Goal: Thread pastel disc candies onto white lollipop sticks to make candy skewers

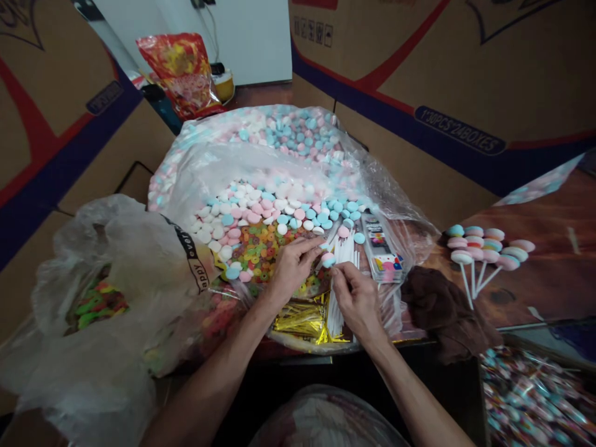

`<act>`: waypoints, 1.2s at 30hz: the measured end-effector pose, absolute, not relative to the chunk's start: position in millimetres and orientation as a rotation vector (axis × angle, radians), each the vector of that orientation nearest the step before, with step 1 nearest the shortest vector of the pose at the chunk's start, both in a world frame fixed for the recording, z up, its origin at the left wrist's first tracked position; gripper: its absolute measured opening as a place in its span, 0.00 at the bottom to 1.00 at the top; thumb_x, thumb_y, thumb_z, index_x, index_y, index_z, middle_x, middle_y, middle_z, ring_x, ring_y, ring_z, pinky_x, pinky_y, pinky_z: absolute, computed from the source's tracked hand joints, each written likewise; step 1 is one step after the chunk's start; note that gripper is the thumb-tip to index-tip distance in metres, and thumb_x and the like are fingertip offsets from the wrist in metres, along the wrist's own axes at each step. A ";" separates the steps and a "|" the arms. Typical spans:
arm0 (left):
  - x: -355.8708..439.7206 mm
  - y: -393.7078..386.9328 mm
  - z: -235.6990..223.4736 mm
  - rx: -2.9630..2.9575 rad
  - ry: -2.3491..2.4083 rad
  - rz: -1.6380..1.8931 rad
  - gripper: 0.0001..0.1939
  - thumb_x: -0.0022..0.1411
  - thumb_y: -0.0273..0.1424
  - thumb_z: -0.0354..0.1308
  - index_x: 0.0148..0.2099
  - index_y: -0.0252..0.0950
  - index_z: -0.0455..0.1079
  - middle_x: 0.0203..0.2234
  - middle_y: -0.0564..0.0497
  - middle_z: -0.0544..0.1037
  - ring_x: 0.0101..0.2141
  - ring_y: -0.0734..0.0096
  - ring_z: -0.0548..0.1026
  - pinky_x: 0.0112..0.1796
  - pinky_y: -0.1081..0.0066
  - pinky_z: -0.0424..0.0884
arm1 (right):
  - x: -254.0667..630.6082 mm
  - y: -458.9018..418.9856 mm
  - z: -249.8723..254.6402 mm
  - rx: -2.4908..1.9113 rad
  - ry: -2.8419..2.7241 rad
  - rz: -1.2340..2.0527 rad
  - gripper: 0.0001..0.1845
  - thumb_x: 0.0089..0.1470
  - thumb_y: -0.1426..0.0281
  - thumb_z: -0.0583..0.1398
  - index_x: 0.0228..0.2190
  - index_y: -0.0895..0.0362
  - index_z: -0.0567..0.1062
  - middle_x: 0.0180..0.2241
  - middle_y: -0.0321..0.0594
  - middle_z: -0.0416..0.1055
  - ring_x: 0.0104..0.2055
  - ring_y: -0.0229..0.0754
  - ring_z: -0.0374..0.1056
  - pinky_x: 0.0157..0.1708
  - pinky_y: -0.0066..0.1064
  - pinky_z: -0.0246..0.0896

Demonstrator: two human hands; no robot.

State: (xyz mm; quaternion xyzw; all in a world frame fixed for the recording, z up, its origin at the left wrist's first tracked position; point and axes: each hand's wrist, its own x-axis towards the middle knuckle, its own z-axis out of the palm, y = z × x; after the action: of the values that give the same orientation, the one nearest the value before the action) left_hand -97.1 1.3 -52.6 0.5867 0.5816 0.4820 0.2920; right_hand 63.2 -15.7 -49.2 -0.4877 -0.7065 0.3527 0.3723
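My left hand [294,264] reaches over the gummy rings [261,248], its thumb and fingers drawn together; what lies in the pinch is too small to make out. Close by, my right hand [357,295] is closed at the lower end of a marshmallow lollipop [328,259], whose pink and blue top sits between my hands; its stick is mostly hidden. White sticks [344,249] lie in a bundle under and beyond my right hand. Gold twist ties [298,320] are heaped below my left hand. A large clear bag [205,155] spills pink, white and blue marshmallows [261,208].
Finished-looking marshmallow lollipops [484,247] lie at right beside a brown cloth [442,304]. A small clear pack [382,248] lies near the sticks. A plastic bag [116,261] of gummy rings stands left. Cardboard boxes [442,74] flank the table; wrapped sweets [531,397] fill the lower right.
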 end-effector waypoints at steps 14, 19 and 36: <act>-118.8 -0.8 -28.0 1.497 1.497 1.238 0.17 0.66 0.34 0.54 0.54 0.38 0.75 0.46 0.48 0.81 0.41 0.67 0.79 0.46 0.67 0.74 | 59.8 0.9 -44.4 -1.296 -1.860 0.778 0.15 0.63 0.65 0.53 0.24 0.54 0.67 0.18 0.29 0.56 0.21 0.34 0.53 0.24 0.26 0.48; -120.2 -16.5 -20.6 1.844 1.733 0.999 0.10 0.63 0.28 0.56 0.40 0.39 0.79 0.34 0.50 0.80 0.35 0.69 0.77 0.39 0.70 0.72 | 82.3 -7.5 -51.4 -1.332 -1.804 0.830 0.15 0.63 0.63 0.55 0.26 0.55 0.70 0.19 0.30 0.60 0.20 0.34 0.56 0.23 0.26 0.50; -109.0 -6.3 -22.6 1.997 1.938 0.724 0.09 0.60 0.21 0.55 0.37 0.37 0.75 0.35 0.48 0.74 0.43 0.61 0.71 0.46 0.63 0.68 | 83.3 -25.4 -59.9 -1.300 -1.780 0.854 0.13 0.63 0.64 0.55 0.29 0.56 0.72 0.19 0.30 0.61 0.20 0.34 0.57 0.22 0.25 0.51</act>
State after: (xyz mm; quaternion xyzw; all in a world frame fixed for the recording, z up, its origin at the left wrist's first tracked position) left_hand -109.0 -6.3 -22.6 0.6885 0.6679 0.2495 0.1328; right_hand 83.3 -25.4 -59.9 -0.5090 -0.6968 0.3343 0.3790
